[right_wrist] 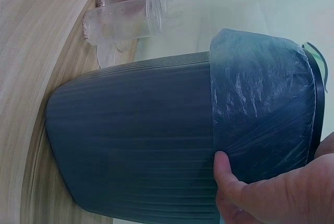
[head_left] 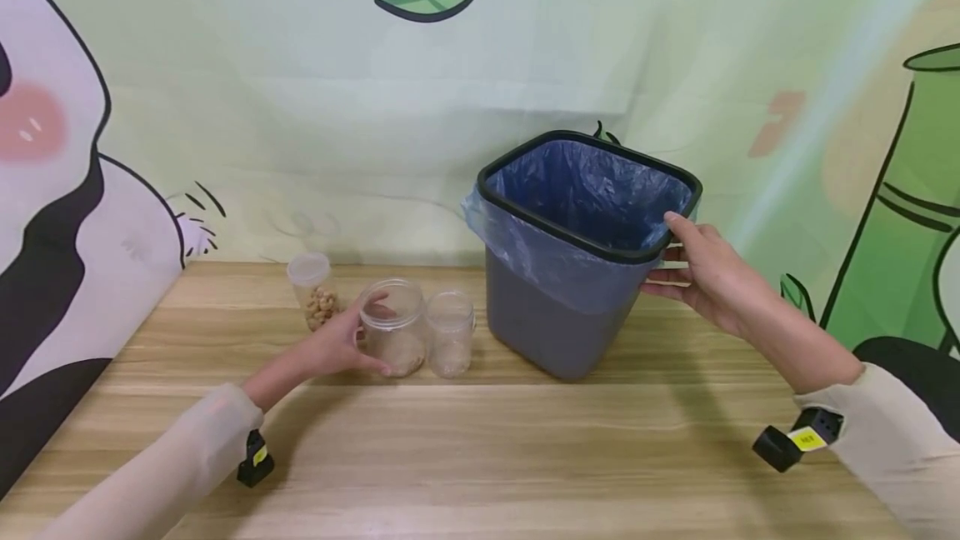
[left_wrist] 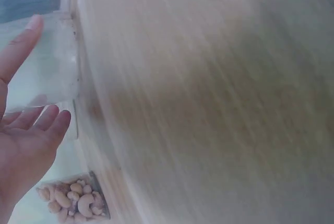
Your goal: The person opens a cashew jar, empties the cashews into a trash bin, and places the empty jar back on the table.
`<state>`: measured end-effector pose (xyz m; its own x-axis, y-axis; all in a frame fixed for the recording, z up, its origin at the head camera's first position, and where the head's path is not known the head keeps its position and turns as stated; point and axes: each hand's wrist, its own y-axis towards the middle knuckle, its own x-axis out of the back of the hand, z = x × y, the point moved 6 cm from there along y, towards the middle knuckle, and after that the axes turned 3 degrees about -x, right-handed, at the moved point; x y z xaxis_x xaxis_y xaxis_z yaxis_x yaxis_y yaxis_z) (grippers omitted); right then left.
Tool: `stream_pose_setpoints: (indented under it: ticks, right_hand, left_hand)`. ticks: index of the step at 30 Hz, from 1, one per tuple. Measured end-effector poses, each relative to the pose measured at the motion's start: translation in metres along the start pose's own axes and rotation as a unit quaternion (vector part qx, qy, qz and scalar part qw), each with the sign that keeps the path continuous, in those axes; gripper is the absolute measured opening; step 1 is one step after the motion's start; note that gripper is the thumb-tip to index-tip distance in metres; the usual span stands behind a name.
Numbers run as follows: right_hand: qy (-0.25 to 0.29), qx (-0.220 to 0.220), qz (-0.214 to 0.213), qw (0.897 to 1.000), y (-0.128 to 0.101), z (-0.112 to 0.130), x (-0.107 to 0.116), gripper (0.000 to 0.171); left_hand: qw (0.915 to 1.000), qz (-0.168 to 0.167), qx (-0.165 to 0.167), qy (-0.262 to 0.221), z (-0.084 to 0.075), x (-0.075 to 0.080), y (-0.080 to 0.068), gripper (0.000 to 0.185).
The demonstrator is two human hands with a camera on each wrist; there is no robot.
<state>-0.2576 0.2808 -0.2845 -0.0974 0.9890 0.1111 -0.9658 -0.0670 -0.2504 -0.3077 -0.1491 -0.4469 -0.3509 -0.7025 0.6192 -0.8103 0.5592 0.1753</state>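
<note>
Your right hand (head_left: 705,273) holds the bin (head_left: 577,273) by its right side: the thumb lies over the black rim (head_left: 525,215) and the fingers curl against the outer wall just under it, on the blue liner bag (head_left: 592,190) that folds down over the edge. The right wrist view shows the same grip, thumb pressed on the plastic of the bag. The bin stands on the counter (head_left: 480,457), right of centre and towards the far wall, and it looks slightly tilted, though how much I cannot tell.

Your left hand (head_left: 345,344) curls round the left side of the middle jar (head_left: 393,338), an open clear jar with a thin layer of something pale in the bottom. In the left wrist view the fingers look loosely spread on the jar wall rather than clamped, so the grip seems light. Just to its right, touching or nearly so, stands a smaller clear jar (head_left: 452,332). Behind and to the left stands a lidded jar of cashews (head_left: 315,294).

By my reading, you are at the start of emptying the middle jar into the bin: one hand steadies the bin, the other takes the jar. The next move calls for a firmer hold on the jar, a lift clear of the smaller jar beside it, then carrying it right over the bin's opening before tipping, with your right hand keeping the bin steady.
</note>
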Motion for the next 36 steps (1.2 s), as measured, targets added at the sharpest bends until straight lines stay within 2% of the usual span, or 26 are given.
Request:
stream_pose_setpoints:
  ticks: [5, 8, 12, 14, 16, 18, 23, 26, 30, 36]
  right_hand:
    - [0.001, -0.004, 0.002, 1.0, 0.0, -0.002, -0.001, 0.066]
    - [0.009, -0.011, -0.001, 1.0, -0.001, -0.004, 0.0, 0.065]
    - [0.029, -0.033, 0.001, 0.999, -0.005, -0.014, 0.003, 0.058]
    - [0.031, -0.039, 0.008, 0.999, -0.009, -0.023, 0.005, 0.061]
    - [0.01, -0.033, 0.021, 0.999, -0.013, -0.033, 0.005, 0.066]
    - [-0.034, -0.026, 0.04, 0.998, -0.017, -0.044, 0.002, 0.071]
    - [-0.154, -0.018, 0.081, 0.985, -0.023, -0.077, -0.015, 0.07]
    - [-0.183, -0.001, 0.095, 0.978, -0.025, -0.095, -0.026, 0.059]
    - [-0.21, 0.044, 0.122, 0.969, -0.025, -0.114, -0.045, 0.044]
    - [-0.248, 0.111, 0.166, 0.948, -0.026, -0.126, -0.08, 0.036]
  left_hand:
    - [0.9997, 0.008, -0.002, -0.024, -0.002, 0.005, -0.012, 0.101]
    - [0.9995, 0.015, -0.003, -0.027, -0.005, 0.009, -0.02, 0.087]
    - [0.9998, 0.011, 0.003, 0.015, -0.009, 0.014, -0.033, 0.059]
    - [0.9988, 0.003, 0.012, 0.048, -0.011, 0.015, -0.041, 0.051]
    - [0.9963, -0.008, 0.019, 0.084, -0.013, 0.018, -0.048, 0.047]
    - [0.9925, -0.023, 0.028, 0.117, -0.016, 0.022, -0.055, 0.045]
    - [0.9797, -0.061, 0.025, 0.189, -0.024, 0.03, -0.066, 0.042]
    - [0.9726, -0.069, 0.02, 0.221, -0.029, 0.029, -0.067, 0.043]
    - [0.9642, -0.07, 0.019, 0.255, -0.034, 0.026, -0.069, 0.042]
    - [0.9585, -0.085, 0.029, 0.271, -0.036, 0.028, -0.076, 0.038]
